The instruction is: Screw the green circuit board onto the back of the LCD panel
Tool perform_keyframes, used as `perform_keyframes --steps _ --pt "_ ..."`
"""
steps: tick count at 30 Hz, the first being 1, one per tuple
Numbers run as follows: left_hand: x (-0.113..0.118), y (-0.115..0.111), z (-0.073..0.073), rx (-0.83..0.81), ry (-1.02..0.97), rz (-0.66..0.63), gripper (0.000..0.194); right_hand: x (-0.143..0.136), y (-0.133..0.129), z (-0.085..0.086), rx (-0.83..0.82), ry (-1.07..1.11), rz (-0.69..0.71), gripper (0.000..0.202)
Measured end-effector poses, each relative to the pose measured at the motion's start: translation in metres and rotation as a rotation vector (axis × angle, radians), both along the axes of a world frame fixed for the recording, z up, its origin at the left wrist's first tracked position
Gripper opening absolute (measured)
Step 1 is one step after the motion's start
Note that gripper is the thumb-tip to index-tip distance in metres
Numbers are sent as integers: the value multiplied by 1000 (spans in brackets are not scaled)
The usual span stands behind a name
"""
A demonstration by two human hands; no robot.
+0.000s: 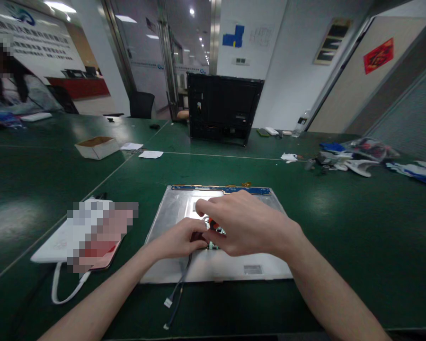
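A flat silver display panel [163,270] lies on the green table, with a narrow blue circuit strip [206,189] along its far edge. My right hand [246,225] is over the panel's middle, its fingers closed around what looks like an orange-and-black screwdriver [212,222], mostly hidden. Close beside it, my left hand [182,237] has its fingers pinched together at the edge of a small circuit board [213,245]; what they grip is hidden. Dark cables [182,279] with white plugs run from under my left hand past the panel's near edge.
Left of the panel lie a white box [57,241] and a pink phone [108,253] with a white cable. Farther back are an open carton [97,148] and a large upright black screen housing [223,109]. Bags and scraps [358,154] lie right. A person [17,90] sits far left.
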State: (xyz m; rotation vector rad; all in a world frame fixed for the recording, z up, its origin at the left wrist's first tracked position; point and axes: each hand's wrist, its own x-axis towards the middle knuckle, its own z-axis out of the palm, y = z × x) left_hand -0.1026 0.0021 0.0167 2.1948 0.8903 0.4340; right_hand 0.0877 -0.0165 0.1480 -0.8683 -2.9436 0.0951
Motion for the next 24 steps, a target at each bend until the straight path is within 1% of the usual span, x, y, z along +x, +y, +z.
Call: perform_keyframes --steps 2,6,13,20,22,24 --pt "0 -1 0 13 14 16 7 1 -2 1 -7 6 33 17" --pt "0 -2 0 -2 9 24 5 -1 -2 0 -5 -2 37 20" --pt "1 -1 4 -29 -7 -15 7 -3 2 -4 77 -13 -103 23" --pt "0 -1 4 5 7 -8 6 1 -3 1 25 -18 3 23" --pt "0 -1 4 8 19 9 4 0 -2 0 12 -6 16 26" --pt "0 -1 4 1 19 20 4 -1 0 -2 16 -4 -3 26"
